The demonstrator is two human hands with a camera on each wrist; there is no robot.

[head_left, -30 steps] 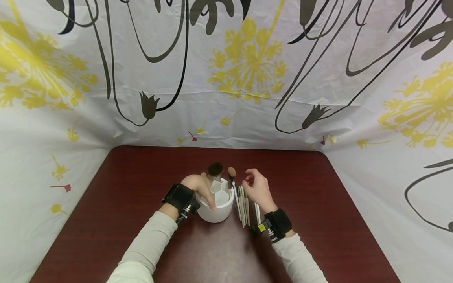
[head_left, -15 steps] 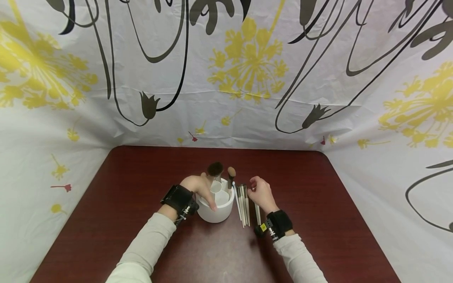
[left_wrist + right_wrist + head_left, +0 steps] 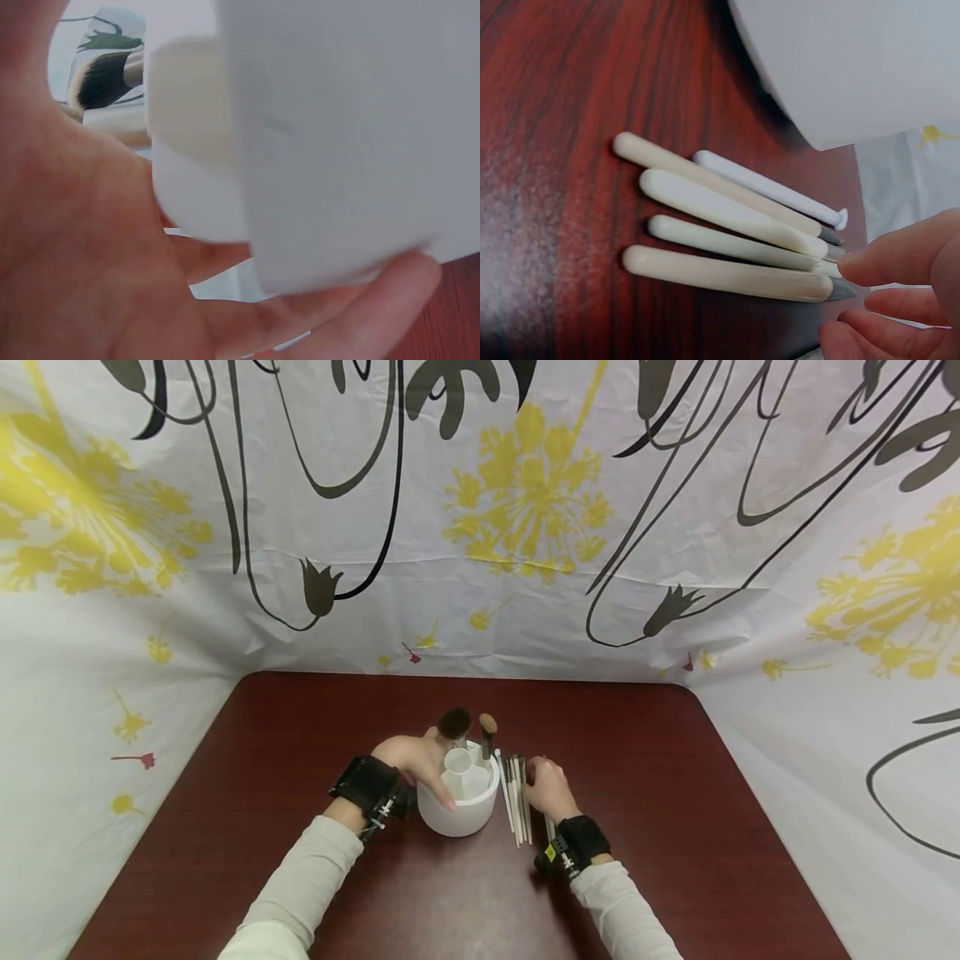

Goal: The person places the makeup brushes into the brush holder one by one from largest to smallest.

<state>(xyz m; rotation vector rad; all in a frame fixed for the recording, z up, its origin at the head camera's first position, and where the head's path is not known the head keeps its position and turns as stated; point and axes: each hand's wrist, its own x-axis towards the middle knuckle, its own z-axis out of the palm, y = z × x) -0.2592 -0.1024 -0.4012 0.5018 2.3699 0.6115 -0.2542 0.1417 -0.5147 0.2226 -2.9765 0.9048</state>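
My left hand (image 3: 418,762) grips a white round brush holder (image 3: 459,819) by its left side, thumb over the front wall; in the left wrist view its fingers curl under the holder (image 3: 337,150). A makeup brush with dark, fluffy bristles (image 3: 454,723) and one with a tan head (image 3: 488,725) stand in it. Several slim brushes with pale handles (image 3: 517,802) lie side by side on the table, right of the holder. My right hand (image 3: 550,789) is at their far ends. In the right wrist view, thumb and fingers are parted around the tip of a beige-handled brush (image 3: 727,277).
The dark red wooden table (image 3: 337,710) has rounded far corners. A white thin stick with a flared end (image 3: 772,187) lies beside the brushes, nearest the holder. Patterned white cloth (image 3: 480,635) hangs behind the table and at both sides.
My right hand has come down onto the far ends of the pale-handled brushes, its wrist shifting slightly left. The left hand keeps its hold on the brush holder.
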